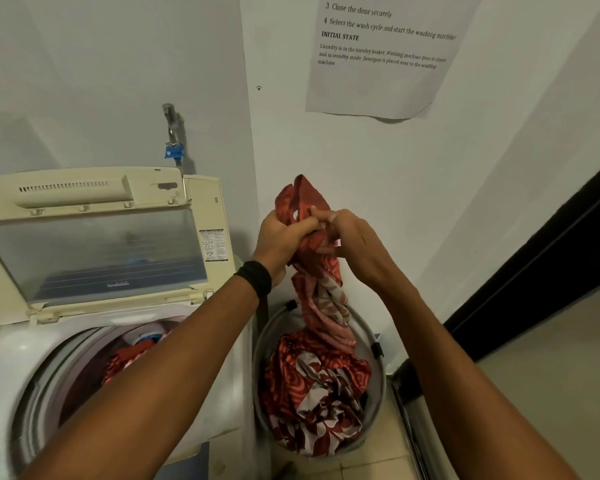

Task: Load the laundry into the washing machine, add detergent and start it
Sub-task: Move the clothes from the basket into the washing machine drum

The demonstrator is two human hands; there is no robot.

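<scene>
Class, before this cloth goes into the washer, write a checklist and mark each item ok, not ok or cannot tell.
1. Washer lid raised: ok.
2. Left hand and right hand grip the red cloth: ok.
3. Cloth lifted clear of the basket: not ok, its lower end reaches the pile inside.
4. Space in the drum: ok, only some laundry shows.
5. Detergent at hand: cannot tell, none in view.

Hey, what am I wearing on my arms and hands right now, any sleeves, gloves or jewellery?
No sleeves show on either arm, and there are no gloves. The left hand has a wide black band round its wrist. The right hand has nothing at the wrist. No rings show on the fingers that are visible.
</scene>
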